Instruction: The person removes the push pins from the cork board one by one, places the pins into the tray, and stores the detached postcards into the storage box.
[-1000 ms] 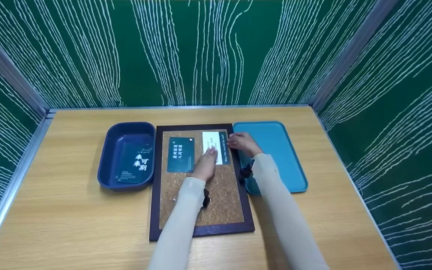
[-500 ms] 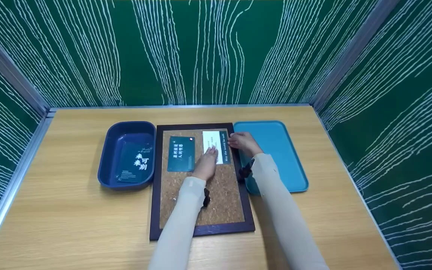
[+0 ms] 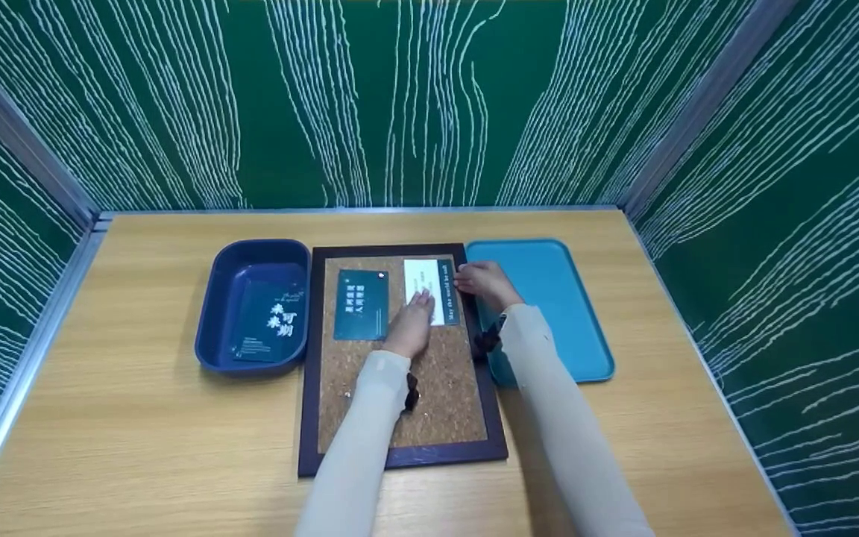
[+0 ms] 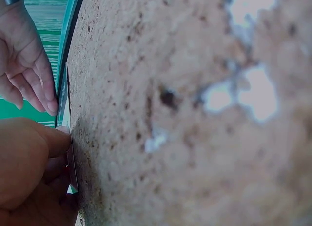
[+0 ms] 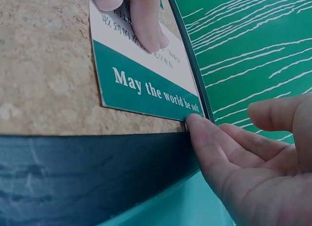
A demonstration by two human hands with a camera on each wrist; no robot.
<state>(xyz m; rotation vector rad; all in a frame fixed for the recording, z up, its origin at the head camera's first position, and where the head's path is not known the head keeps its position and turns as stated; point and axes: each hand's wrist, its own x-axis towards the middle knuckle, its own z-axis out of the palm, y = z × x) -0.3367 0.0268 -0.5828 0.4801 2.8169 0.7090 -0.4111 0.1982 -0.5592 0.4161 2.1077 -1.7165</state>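
A white-and-green printed card (image 3: pixel 420 274), lettered "May the world be soft", lies on the upper right of a dark-framed cork board (image 3: pixel 441 380). My left hand (image 3: pixel 410 328) rests its fingertips on the card's white part. In the right wrist view those fingers press down on the print. My right hand (image 3: pixel 488 285) is at the board's right frame, a fingertip touching the green end of the card near its far corner. Its thumb stands apart from the other fingers. Left of the white card, a dark green card (image 3: pixel 360 306) lies on the cork with a small shiny spot in its top right corner.
A dark blue bin (image 3: pixel 208 313) with a green card (image 3: pixel 265 321) inside stands left of the board. A light blue tray (image 3: pixel 556 298) lies on the right, partly under my right arm. Small bright bits (image 4: pixel 256 94) show blurred on the lower cork. Green walls enclose the table (image 3: pixel 139 447).
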